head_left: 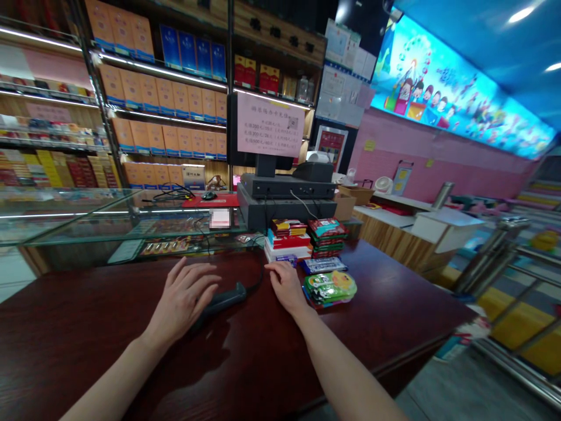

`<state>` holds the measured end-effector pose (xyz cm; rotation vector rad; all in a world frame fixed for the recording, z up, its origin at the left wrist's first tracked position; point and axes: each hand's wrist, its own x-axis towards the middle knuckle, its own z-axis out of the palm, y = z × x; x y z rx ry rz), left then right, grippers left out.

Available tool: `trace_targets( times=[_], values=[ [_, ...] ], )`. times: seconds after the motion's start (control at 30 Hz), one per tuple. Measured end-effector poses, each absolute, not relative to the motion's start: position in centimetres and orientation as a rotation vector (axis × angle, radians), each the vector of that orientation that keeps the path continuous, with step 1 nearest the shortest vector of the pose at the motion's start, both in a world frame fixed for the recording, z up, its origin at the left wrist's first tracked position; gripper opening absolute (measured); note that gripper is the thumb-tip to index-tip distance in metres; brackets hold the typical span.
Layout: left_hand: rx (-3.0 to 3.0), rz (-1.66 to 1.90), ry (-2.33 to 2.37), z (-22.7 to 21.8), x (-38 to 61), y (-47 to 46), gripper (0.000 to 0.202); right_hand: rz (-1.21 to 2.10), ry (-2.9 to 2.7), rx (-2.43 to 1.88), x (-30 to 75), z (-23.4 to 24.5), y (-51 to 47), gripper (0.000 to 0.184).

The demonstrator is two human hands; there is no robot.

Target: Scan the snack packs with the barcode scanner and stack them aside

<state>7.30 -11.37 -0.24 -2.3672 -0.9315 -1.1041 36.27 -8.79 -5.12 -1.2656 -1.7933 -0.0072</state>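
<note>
My left hand [186, 298] is open, its fingers spread above the dark counter beside a black barcode scanner [225, 297]. The scanner lies with its cable running back towards the till. My right hand [286, 286] is closed at the near edge of a small purple packet [287, 259], its fingers bent and partly hidden. Just right of this hand lie a blue-and-white packet [324, 265] and a stack of green packets [331, 287]. Behind them stand a pile of red and white boxes [289, 240] and a stack of dark red and green bags [326, 237].
A black till [287, 204] carries a screen with a pink paper sign [269, 126]. Left of it is a glass display case [131, 219] with a computer mouse [209, 196] on top. Boxed goods fill the back shelves. Metal railings [495, 263] stand right of the wooden counter [131, 356].
</note>
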Motion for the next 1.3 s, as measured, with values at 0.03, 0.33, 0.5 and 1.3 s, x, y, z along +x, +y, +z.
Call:
trace_targets(
  times=[0.03,0.33,0.5,1.3],
  values=[
    [-2.371,-1.096,-0.933,-0.2,7.3,-11.3,0.019,-0.005,-1.779,-1.258,36.3,-5.1,-8.6,0.03],
    [-2.399,-1.068,-1.036,-0.3,6.9,-10.9,0.021,0.016,-1.569,-1.177,36.8,-4.5,-7.7,0.03],
    [-2.467,-0.984,-1.183,0.9,7.8,-10.3,0.023,0.082,-1.393,-1.176,37.7,-3.8,-7.5,0.03],
    [-2.947,-1.486,-1.498,4.4,24.4,1.4,0.078,0.055,-1.391,-1.453,45.7,1.7,1.1,0.06]
  ],
)
